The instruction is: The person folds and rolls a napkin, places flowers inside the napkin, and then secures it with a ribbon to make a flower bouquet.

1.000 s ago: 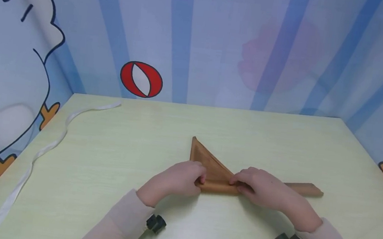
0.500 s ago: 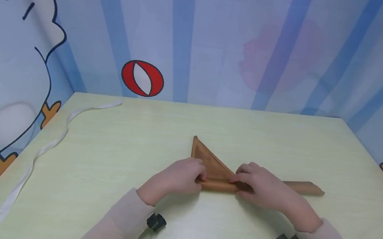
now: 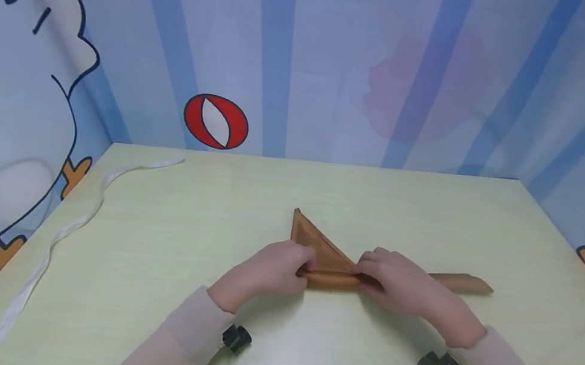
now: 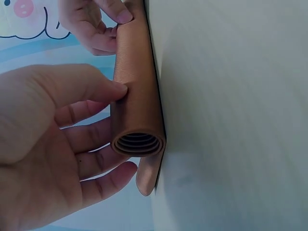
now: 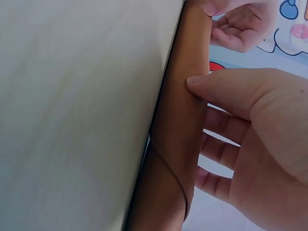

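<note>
A brown leather-like roll (image 3: 332, 281) lies across the middle of the table, with a triangular flap (image 3: 324, 247) spread out flat behind it. A narrow tail (image 3: 462, 283) of the same brown material sticks out to the right. My left hand (image 3: 280, 267) grips the roll's left end, thumb on the near side and fingers over the far side. In the left wrist view the open end (image 4: 138, 143) shows several coiled layers inside. My right hand (image 3: 401, 284) pinches the roll further right, its thumb (image 5: 202, 85) pressed against the surface. A slanting edge line crosses the roll below that thumb.
A long white ribbon (image 3: 73, 227) winds along the table's left side, from the back to the front edge. Behind the pale table (image 3: 215, 198) stands a blue striped backdrop (image 3: 326, 78) with cartoon figures. Dark small cameras (image 3: 236, 339) are worn at both wrists.
Both hands stay on the roll. The roll's near edge has shifted slightly away from me, and less of the triangular flap shows behind it. The right hand has moved a little to the left.
</note>
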Action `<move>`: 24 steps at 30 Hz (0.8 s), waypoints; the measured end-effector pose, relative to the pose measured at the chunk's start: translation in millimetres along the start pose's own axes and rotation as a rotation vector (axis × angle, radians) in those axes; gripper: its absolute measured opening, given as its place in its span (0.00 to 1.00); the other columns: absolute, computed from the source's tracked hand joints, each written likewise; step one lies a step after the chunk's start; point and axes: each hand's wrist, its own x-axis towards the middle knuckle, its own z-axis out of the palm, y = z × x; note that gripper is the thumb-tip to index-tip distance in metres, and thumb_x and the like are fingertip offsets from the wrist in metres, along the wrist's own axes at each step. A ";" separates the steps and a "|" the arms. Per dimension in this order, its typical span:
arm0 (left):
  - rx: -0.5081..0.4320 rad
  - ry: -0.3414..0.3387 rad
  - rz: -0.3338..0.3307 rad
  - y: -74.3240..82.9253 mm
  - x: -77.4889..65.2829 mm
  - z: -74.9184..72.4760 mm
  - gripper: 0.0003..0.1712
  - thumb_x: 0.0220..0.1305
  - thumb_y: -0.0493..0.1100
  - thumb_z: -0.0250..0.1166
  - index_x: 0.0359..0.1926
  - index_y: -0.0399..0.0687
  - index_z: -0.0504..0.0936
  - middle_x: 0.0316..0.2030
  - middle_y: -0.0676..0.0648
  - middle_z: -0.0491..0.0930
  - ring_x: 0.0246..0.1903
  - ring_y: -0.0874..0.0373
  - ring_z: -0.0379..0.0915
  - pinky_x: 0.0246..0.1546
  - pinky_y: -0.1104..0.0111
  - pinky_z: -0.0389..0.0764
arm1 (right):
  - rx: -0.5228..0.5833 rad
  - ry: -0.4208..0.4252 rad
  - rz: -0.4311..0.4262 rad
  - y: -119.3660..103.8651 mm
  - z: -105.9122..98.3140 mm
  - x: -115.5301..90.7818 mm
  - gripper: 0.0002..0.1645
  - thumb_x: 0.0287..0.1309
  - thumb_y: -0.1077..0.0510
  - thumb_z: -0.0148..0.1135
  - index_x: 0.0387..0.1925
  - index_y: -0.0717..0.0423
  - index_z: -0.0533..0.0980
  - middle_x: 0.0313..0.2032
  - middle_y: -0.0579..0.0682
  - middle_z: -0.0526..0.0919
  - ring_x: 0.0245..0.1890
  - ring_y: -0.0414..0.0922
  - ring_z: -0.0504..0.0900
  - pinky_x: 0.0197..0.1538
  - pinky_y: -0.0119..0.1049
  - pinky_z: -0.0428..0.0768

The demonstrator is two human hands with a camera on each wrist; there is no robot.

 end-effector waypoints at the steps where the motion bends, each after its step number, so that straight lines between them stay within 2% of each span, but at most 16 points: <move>1: -0.002 0.001 0.002 -0.4 0.1 0.1 0.07 0.56 0.32 0.63 0.36 0.44 0.76 0.26 0.52 0.73 0.26 0.60 0.64 0.32 0.68 0.70 | 0.001 -0.002 0.000 0.4 -0.3 0.6 0.12 0.52 0.66 0.67 0.41 0.59 0.82 0.34 0.45 0.81 0.34 0.42 0.77 0.39 0.36 0.77; 10: -0.005 0.011 0.029 -3.0 1.3 1.0 0.07 0.57 0.31 0.62 0.34 0.46 0.76 0.27 0.53 0.74 0.26 0.60 0.65 0.32 0.69 0.70 | 0.014 -0.012 -0.007 2.0 -3.4 4.6 0.12 0.54 0.67 0.65 0.41 0.60 0.81 0.35 0.47 0.83 0.35 0.44 0.79 0.38 0.37 0.78; 20: -0.024 -0.001 0.014 -3.8 2.7 -1.2 0.06 0.57 0.30 0.60 0.33 0.44 0.77 0.27 0.52 0.75 0.25 0.60 0.66 0.30 0.70 0.70 | 0.036 -0.027 0.026 4.2 -2.6 6.2 0.12 0.54 0.68 0.65 0.41 0.60 0.81 0.34 0.47 0.83 0.34 0.43 0.79 0.38 0.37 0.78; 24: -0.029 -0.004 -0.002 -4.6 3.2 -1.2 0.05 0.58 0.30 0.60 0.35 0.43 0.78 0.30 0.50 0.78 0.27 0.60 0.68 0.33 0.69 0.72 | 0.042 -0.022 0.043 5.5 -1.4 8.1 0.12 0.54 0.68 0.64 0.41 0.56 0.80 0.33 0.45 0.83 0.32 0.41 0.78 0.37 0.36 0.78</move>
